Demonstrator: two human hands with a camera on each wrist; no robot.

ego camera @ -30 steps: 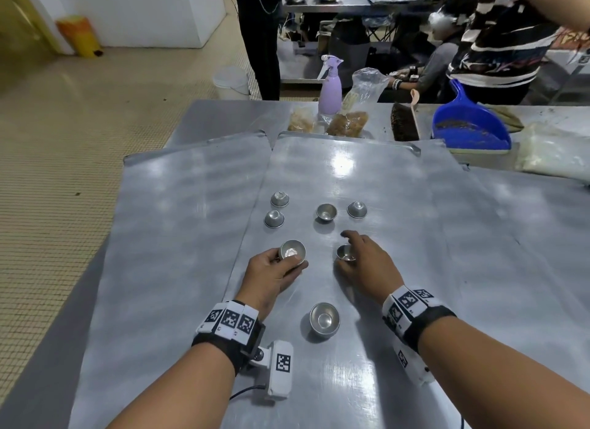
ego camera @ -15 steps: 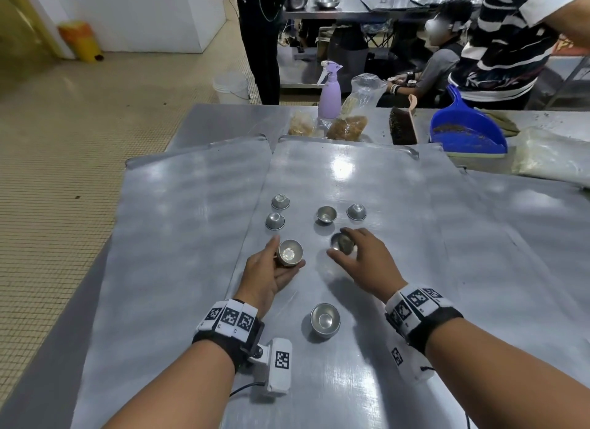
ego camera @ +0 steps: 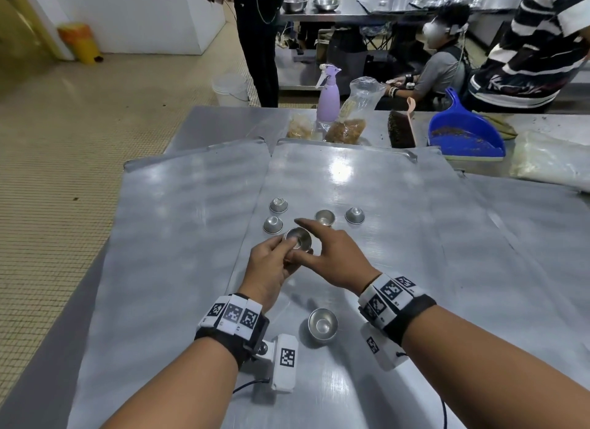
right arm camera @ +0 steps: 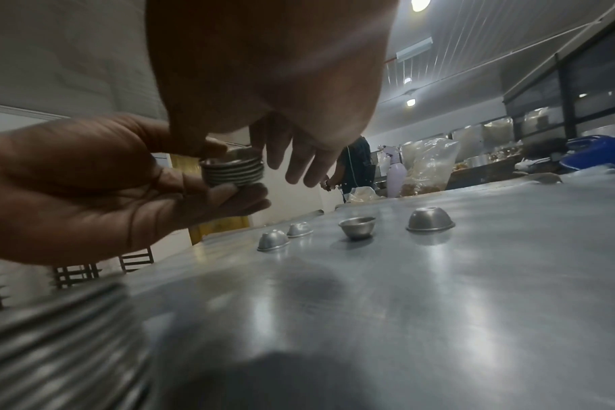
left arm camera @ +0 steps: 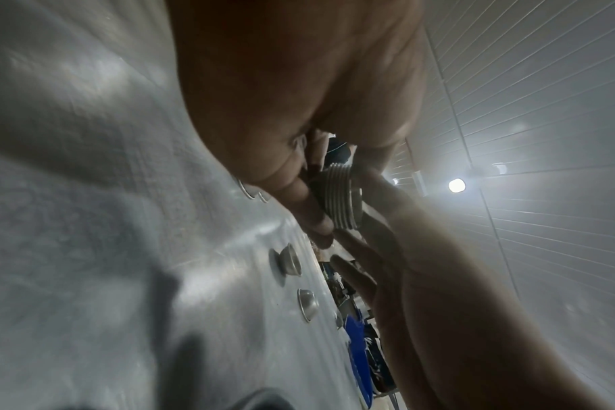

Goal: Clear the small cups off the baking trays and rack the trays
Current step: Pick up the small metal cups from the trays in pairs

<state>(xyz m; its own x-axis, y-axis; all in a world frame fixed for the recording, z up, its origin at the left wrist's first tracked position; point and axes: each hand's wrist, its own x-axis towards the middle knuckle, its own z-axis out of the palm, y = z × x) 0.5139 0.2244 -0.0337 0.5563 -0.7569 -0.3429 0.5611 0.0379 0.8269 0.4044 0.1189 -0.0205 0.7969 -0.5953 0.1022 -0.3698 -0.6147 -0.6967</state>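
My left hand [ego camera: 285, 248] grips a stack of small metal cups [ego camera: 297, 239] just above the middle baking tray [ego camera: 351, 179]. The ribbed stack [right arm camera: 233, 172] shows clearly in the right wrist view. My right hand [ego camera: 314, 240] is over the stack with its fingers [right arm camera: 299, 166] spread and straight, and its thumb touches the top cup. Further back on the tray sit two upturned cups [ego camera: 278, 205] [ego camera: 273, 224], one upright cup [ego camera: 325, 217] and another upturned cup [ego camera: 354, 215]. A second stack of cups [ego camera: 322, 324] stands near me between my wrists.
A left tray [ego camera: 178, 221] and a right tray [ego camera: 510, 237] flank the middle one. Behind them are a purple spray bottle [ego camera: 328, 99], food bags [ego camera: 346, 130], a brush [ego camera: 400, 131], a blue dustpan [ego camera: 463, 134] and a white bag [ego camera: 549, 163]. People stand beyond the table.
My right hand lifted a cup off the tray and carried it left onto the stack. My left hand raised the stack and moved it slightly right to meet it.
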